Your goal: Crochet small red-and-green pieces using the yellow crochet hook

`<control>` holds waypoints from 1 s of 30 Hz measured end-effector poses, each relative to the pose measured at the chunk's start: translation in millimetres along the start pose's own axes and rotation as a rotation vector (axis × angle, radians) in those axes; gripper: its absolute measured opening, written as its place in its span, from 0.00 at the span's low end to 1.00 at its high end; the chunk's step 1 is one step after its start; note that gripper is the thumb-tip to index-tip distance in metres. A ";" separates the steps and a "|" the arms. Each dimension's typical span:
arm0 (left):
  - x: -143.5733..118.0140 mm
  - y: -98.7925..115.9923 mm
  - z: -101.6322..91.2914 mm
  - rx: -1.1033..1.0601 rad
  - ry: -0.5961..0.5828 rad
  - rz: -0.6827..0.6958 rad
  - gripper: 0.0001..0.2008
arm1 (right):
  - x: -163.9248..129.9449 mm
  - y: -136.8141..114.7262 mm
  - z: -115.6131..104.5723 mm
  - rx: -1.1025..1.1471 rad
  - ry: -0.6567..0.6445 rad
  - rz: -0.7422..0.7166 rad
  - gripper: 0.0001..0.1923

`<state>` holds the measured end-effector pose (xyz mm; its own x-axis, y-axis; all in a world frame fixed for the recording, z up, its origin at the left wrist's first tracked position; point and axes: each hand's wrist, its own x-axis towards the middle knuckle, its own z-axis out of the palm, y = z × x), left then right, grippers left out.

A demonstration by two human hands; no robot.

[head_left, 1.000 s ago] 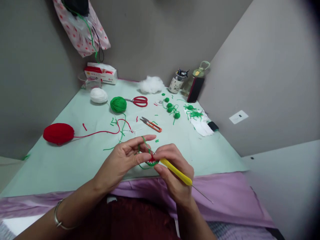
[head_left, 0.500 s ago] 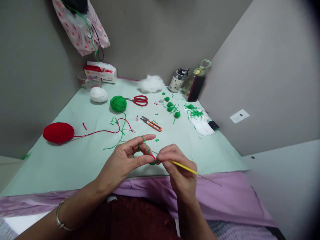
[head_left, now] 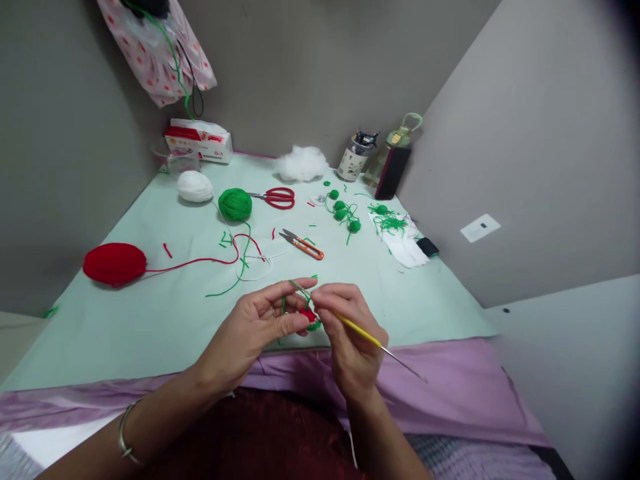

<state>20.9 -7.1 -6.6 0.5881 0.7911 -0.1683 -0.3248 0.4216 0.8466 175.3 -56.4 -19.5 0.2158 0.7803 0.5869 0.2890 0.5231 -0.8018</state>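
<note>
Between thumb and fingers my left hand point(head_left: 265, 317) pinches a small red and green crochet piece point(head_left: 311, 319). Green yarn runs over its raised index finger. My right hand point(head_left: 353, 333) is closed around the yellow grip of a crochet hook point(head_left: 357, 329); the metal tip reaches up to the green yarn near the left index finger, and the other thin metal end points down to the right. Both hands are close together above the near edge of the table. Part of the piece is hidden by my fingers.
Beyond the hands lie orange thread snips point(head_left: 303, 245) and red-handled scissors point(head_left: 277, 198). Red yarn point(head_left: 115, 263), green yarn point(head_left: 235, 205) and white yarn point(head_left: 195, 187) sit left. White stuffing point(head_left: 302, 164), small green balls point(head_left: 340, 210), a pen holder point(head_left: 353, 160) and a bottle point(head_left: 400, 137) stand farther back.
The crochet piece has turned so more of its red side shows. The hook's tip has swung up toward the left index finger, and my right hand has shifted slightly left.
</note>
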 end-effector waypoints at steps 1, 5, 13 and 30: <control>0.3 -0.1 -0.5 0.007 0.004 0.007 0.19 | 0.4 0.1 0.5 -0.015 0.001 -0.041 0.17; -0.6 1.8 -0.9 0.102 0.082 0.060 0.22 | -2.8 3.0 1.2 -0.116 0.012 -0.210 0.19; -7.6 7.5 7.8 0.336 0.340 0.290 0.19 | -23.1 14.2 4.8 -0.324 0.028 -0.415 0.27; -8.3 -10.1 -4.2 0.596 0.352 0.713 0.24 | -15.5 -11.5 -1.2 -0.223 -0.123 -0.337 0.18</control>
<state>16.2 -16.1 -15.8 0.1156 0.9001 0.4201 -0.0345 -0.4191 0.9073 169.7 -74.9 -19.3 -0.0342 0.6208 0.7833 0.5220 0.6794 -0.5157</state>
